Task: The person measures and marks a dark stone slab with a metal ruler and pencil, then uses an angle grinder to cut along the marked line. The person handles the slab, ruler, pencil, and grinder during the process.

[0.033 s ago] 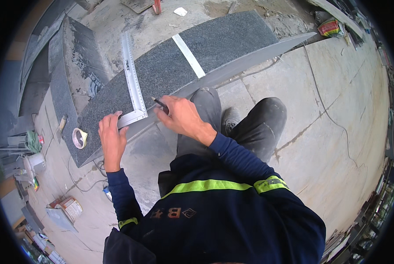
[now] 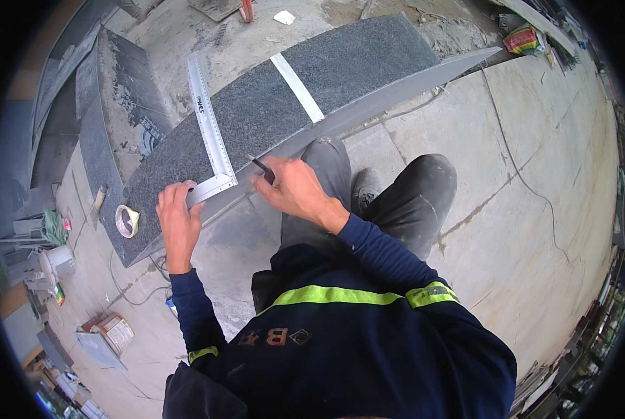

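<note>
A long dark grey speckled stone slab (image 2: 354, 63) lies on the floor in front of me. A metal L-shaped square (image 2: 206, 119) rests on it, long arm pointing away and short arm along the near edge. My left hand (image 2: 178, 216) presses flat on the short arm. My right hand (image 2: 295, 188) holds a dark pencil (image 2: 260, 165), its tip at the outer corner of the square. A white strip (image 2: 297, 87) crosses the slab to the right of the square. I am crouched, with my knees just behind the slab's edge.
A roll of tape (image 2: 126, 221) sits on the slab's left end. A second dark slab (image 2: 117, 98) lies behind at the left. Buckets and tins (image 2: 59, 260) crowd the left floor. A thin cable (image 2: 522, 174) runs over the concrete at the right, and a coloured bag (image 2: 524, 38) lies at the far right.
</note>
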`<action>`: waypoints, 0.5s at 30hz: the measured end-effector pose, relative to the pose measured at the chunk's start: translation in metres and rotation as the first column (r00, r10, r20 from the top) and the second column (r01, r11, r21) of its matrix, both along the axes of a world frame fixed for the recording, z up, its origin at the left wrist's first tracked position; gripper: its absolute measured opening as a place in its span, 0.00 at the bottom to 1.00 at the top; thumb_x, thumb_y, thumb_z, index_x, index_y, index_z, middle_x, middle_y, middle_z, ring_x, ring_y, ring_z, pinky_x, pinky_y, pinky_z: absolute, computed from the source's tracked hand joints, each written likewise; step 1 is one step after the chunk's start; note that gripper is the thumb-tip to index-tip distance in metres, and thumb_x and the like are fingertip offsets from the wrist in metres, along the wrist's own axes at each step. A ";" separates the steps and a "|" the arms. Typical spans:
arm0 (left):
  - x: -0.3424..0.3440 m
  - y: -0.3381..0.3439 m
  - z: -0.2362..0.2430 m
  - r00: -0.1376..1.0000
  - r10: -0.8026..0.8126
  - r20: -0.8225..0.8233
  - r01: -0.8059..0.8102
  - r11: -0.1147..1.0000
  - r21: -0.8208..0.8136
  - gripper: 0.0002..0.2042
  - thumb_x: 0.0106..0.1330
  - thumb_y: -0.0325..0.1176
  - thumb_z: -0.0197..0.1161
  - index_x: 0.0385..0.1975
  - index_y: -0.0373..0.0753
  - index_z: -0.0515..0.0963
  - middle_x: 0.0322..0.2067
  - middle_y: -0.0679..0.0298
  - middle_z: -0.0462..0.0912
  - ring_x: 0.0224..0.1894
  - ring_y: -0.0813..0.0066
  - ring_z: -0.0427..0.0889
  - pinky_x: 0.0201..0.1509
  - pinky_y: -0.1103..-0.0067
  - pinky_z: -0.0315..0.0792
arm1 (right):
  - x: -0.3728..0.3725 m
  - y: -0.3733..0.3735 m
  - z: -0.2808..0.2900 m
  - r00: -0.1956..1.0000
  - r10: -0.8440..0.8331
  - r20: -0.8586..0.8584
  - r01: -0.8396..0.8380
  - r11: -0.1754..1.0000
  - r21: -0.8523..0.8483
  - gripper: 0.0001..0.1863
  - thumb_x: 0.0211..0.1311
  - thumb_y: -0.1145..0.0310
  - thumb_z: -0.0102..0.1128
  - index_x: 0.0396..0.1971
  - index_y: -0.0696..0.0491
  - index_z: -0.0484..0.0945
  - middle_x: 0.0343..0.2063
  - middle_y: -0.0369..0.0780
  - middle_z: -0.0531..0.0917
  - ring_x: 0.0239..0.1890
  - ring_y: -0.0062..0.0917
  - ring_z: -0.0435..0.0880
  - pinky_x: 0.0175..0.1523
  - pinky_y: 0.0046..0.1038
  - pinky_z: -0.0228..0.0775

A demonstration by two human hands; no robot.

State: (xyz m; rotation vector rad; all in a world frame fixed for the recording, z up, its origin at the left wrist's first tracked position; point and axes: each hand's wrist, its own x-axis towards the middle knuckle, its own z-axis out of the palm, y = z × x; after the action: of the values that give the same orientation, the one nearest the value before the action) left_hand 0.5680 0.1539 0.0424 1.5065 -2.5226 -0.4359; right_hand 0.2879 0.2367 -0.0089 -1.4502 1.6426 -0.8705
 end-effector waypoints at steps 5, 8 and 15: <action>-0.054 0.016 -0.003 0.962 -0.061 -0.267 0.067 0.998 0.013 0.21 0.62 0.28 0.80 0.55 0.35 0.84 0.56 0.51 0.83 0.62 0.47 0.81 0.67 0.58 0.75 | -0.005 0.027 -0.011 0.850 -0.214 0.482 0.171 0.976 0.132 0.24 0.80 0.53 0.73 0.58 0.59 0.85 0.37 0.36 0.91 0.31 0.21 0.85 0.37 0.31 0.78; -0.110 0.025 -0.016 0.940 -0.156 -0.303 0.144 0.988 -0.060 0.23 0.62 0.31 0.82 0.57 0.34 0.84 0.54 0.51 0.84 0.60 0.49 0.84 0.66 0.60 0.77 | -0.006 0.023 -0.018 0.606 -0.305 0.735 0.377 0.923 0.072 0.20 0.82 0.57 0.71 0.60 0.58 0.84 0.36 0.32 0.87 0.37 0.14 0.80 0.43 0.25 0.74; -0.161 -0.043 -0.012 0.899 -0.148 -0.412 0.165 0.986 0.007 0.30 0.72 0.46 0.80 0.68 0.35 0.83 0.61 0.48 0.85 0.66 0.50 0.84 0.74 0.60 0.75 | -0.051 0.029 -0.035 0.509 -0.503 0.699 0.519 0.827 0.217 0.12 0.86 0.59 0.68 0.50 0.53 0.84 0.31 0.29 0.84 0.21 0.07 0.67 0.25 0.19 0.55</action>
State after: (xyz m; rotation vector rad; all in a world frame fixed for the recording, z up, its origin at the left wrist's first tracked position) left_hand 0.4068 0.1112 0.0307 1.0829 -2.3115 -0.7471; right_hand 0.2373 0.2654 -0.0438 -0.4198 1.3905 -1.5646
